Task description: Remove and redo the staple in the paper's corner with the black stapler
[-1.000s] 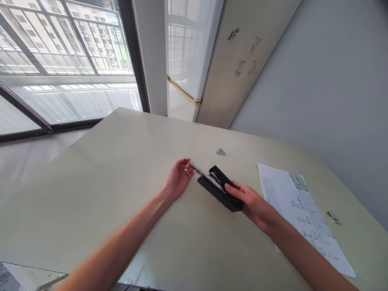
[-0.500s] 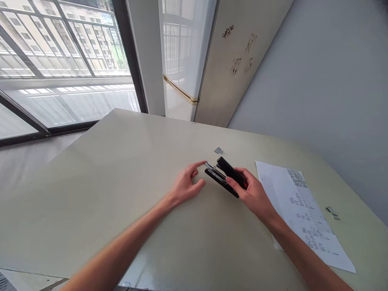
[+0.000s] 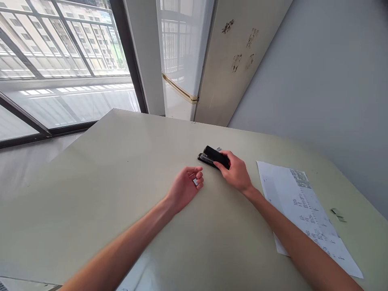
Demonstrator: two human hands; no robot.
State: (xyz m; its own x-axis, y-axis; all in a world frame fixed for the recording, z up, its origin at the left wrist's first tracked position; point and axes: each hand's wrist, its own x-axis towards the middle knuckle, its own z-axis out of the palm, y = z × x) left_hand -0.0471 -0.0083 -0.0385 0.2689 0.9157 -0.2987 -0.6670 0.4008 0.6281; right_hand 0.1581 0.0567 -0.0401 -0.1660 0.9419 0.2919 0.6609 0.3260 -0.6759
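Observation:
My right hand is wrapped round the rear of a black stapler, thumb on the near side. The stapler points to the left, with its top arm close above the base and the metal magazine partly visible between them. Just in front and to the left is my left hand, turned palm up with its fingers curled in. A small silver staple strip shows among those fingers. Behind the stapler, more staple strips lie on the table, partly hidden by it.
Printed paper sheets lie to the right on the pale table, partly under my right forearm. Further right are a few staple pieces. A white fridge and a grey wall stand beyond the table.
The stapler has moved left and away from me, and its top arm has come down closer to the base. My left hand has left the stapler's front and curled its fingers.

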